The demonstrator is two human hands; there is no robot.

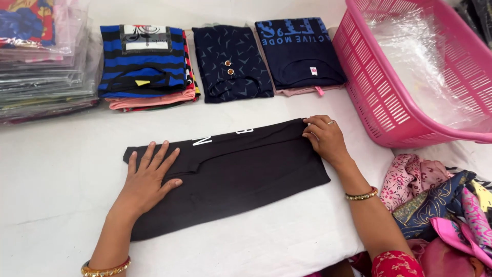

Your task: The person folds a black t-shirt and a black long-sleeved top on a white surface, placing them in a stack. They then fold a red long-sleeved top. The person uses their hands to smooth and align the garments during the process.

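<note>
A black shirt (241, 169) lies flat on the white counter (51, 169), right in front of the person. It is folded into a long shape. Its long side runs from left to right, and it tips a little, so the right end sits farther from the person than the left end. White letters show near its far edge.

The left hand (148, 179) lies flat on the left part of the black shirt. Its fingers are spread wide and the palm presses down. It holds nothing. The right hand (324, 137) is at the far right corner of the shirt. Its fingers are bent and close together, and they pinch the cloth edge there. Gold bangles sit on both wrists.

Behind the shirt, at the back of the counter, three piles of folded clothes sit in a row. The striped blue pile (143, 64) is on the left, the dark blue patterned top (233, 61) is in the middle, and the navy top with blue letters (300, 54) is on the right. Far left is a stack of clear bags (43, 61) with clothes inside. On the right stands a pink basket (389, 102) with clear plastic in it. Near the person's right arm lies a heap of flowery cloth (441, 205).
</note>
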